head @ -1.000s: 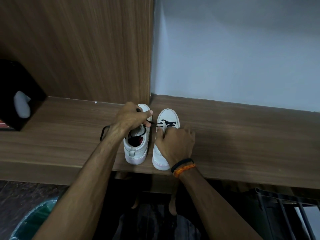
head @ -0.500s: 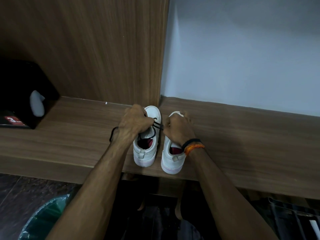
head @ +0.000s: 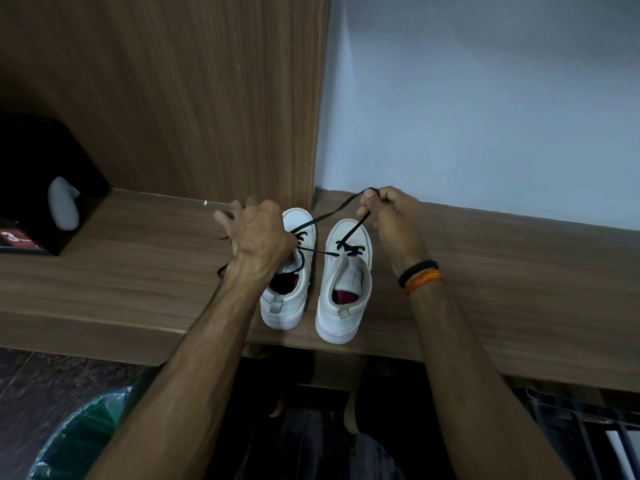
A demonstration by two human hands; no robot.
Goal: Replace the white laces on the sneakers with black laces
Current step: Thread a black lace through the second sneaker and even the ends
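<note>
Wood-grain panelling filled the back left, a pale wall (head: 485, 98) the back right, and a long wooden bench (head: 502, 271) ran across in front of them. Two white sneakers stood side by side near the bench's front edge, toes pointing at the wall, heels toward the person. Over the left sneaker (head: 289, 271) sat the left hand (head: 259, 240), knuckles up, covering the tongue area; its fingers (head: 228, 216) were half spread toward the panelling, and whether they were gripping lace underneath I could not tell. A black lace (head: 332, 214) crossed the left sneaker's upper eyelets and climbed in a taut line up to the right hand (head: 391, 216), raised beyond the toe of the right sneaker (head: 346, 282). That hand's fingers were curled and pinching lace at the thumb tip, and a second black strand dropped from the pinch down to the eyelets of the right sneaker. One more strand ran flat between the two shoes. A loose black end showed on the bench just left of the left wrist. Black and orange bands (head: 420, 277) ringed the right wrist. Far left on the bench stood a black box (head: 41, 174) with a pale tissue poking out. Below, a green-lined bin (head: 79, 441) sat on the dark floor.
</note>
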